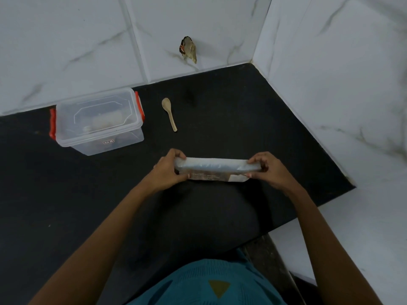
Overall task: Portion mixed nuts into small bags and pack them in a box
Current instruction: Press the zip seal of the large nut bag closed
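A long clear plastic bag of mixed nuts is held level above the black counter. My left hand grips its left end, and my right hand pinches its right end. The bag's top is pale and folded flat, with brown contents showing along its lower side. A clear plastic box with red side clips and its lid on stands at the back left; pale contents show dimly through it. A small wooden spoon lies on the counter to the right of the box.
White marble-look tiled walls close off the back and the right of the counter. A capped pipe stub sticks out of the back wall. The counter's front edge runs diagonally at the lower right.
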{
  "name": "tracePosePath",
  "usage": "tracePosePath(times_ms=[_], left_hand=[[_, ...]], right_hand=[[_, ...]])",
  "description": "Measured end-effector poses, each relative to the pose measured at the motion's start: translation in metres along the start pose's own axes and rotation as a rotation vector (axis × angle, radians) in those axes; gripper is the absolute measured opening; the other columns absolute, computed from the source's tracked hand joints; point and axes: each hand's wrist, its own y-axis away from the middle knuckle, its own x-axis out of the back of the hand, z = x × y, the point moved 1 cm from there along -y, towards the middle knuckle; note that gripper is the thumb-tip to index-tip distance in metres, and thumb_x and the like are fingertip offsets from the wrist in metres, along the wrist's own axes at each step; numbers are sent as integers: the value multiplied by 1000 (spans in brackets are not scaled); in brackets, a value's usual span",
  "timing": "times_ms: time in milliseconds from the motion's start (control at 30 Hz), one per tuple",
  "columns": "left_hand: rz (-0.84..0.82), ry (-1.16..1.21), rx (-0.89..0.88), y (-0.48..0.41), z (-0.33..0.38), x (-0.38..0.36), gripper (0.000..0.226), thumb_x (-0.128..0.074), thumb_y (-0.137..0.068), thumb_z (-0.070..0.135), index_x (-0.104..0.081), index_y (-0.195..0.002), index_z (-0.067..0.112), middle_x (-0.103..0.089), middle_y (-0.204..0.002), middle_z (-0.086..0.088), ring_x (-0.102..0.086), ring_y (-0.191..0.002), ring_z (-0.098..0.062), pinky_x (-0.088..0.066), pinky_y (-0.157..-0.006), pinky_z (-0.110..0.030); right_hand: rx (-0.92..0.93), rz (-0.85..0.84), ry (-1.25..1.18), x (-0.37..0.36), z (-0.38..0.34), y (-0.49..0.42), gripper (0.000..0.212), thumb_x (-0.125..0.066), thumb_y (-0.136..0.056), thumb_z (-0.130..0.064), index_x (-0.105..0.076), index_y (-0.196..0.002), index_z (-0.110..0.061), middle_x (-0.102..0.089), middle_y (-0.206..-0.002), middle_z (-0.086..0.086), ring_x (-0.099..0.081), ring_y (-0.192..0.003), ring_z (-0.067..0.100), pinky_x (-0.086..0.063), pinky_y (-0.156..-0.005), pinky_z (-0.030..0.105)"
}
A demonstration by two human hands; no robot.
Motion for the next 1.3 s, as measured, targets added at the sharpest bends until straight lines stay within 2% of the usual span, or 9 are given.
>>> tracePosePath(times_ms=[100, 200, 400, 567, 767, 900, 1100, 1200, 1300], left_hand=[[112, -181, -76, -1, -3, -3, 29, -64, -84, 19, -44, -103, 28, -46, -115, 4, -44, -106, -13, -38, -100, -42], [193, -297, -114, -3, -6, -7, 20, -63, -86, 20, -56, -104, 19, -49, -114, -4, -45, -107, -20, -36, -96, -36], [145, -246, -147, -9, -13, -4, 19, -62, -87, 16, -64, -104, 8, -45, -120, -6, -44, -110, -15, -35, -92, -21], [16, 61, 80, -10, -17, -9, 13, -49, -93, 29, -55, -98, 18, -56, -106, -5, -54, -84, -6, -42, -68, -16], [102, 236, 210, -10, -16, -17, 21, -49, -93, 32, -47, -110, 19, -54, -104, -1, -54, -88, -10, -45, -67, -20], [52, 269, 237, -12, -12, -18, 23, -47, -95, 29, -52, -115, 20, -55, -110, -1, -53, -93, -9, -42, -69, -18], [83, 768, 228, -14, 0, -7, 16, -50, -93, 15, -56, -105, 23, -53, -113, -5, -53, -107, -19, -48, -90, -30], [152, 968, 251, -30, 11, 1, 16, -51, -91, 10, -56, -103, 20, -53, -116, -7, -53, -110, -22, -50, -86, -32], [214, 1052, 252, -55, 22, 12, 17, -52, -91, 9, -54, -106, 17, -52, -113, -7, -53, -106, -22, -51, -85, -33]], right_hand=[[40, 47, 74, -5, 1, 0, 28, -73, -72, -1, -63, -94, -16, -46, -110, -1, -48, -89, 3, -40, -72, 3], [74, 81, 118, -8, 2, -2, 19, -70, -74, 0, -68, -91, -8, -50, -103, 2, -48, -85, 3, -36, -70, -2], [86, 82, 290, -8, 13, -8, 12, -67, -81, -16, -72, -92, -13, -61, -96, -4, -51, -90, 12, -36, -82, 20], [28, 73, 87, -11, 11, -7, 11, -61, -86, -8, -68, -92, -2, -58, -97, 4, -54, -87, 10, -39, -71, 1], [-107, 36, -108, -16, 16, -10, 9, -59, -89, -16, -61, -97, -18, -63, -98, 2, -60, -88, 13, -48, -75, 19], [-122, 7, -150, -15, 13, -8, 18, -57, -89, -12, -59, -106, -18, -60, -103, -3, -58, -90, 5, -48, -72, 16], [-146, 31, -325, -15, 13, -7, 17, -58, -87, -10, -59, -102, -18, -60, -101, -2, -60, -90, 8, -50, -72, 17], [-173, 29, -492, -16, 11, -14, 20, -59, -86, -7, -60, -99, -22, -62, -107, 6, -62, -95, 15, -52, -80, 28], [-207, 11, -639, -18, 0, -27, 20, -56, -87, -4, -60, -102, -16, -62, -106, 7, -62, -93, 16, -52, -79, 27]])
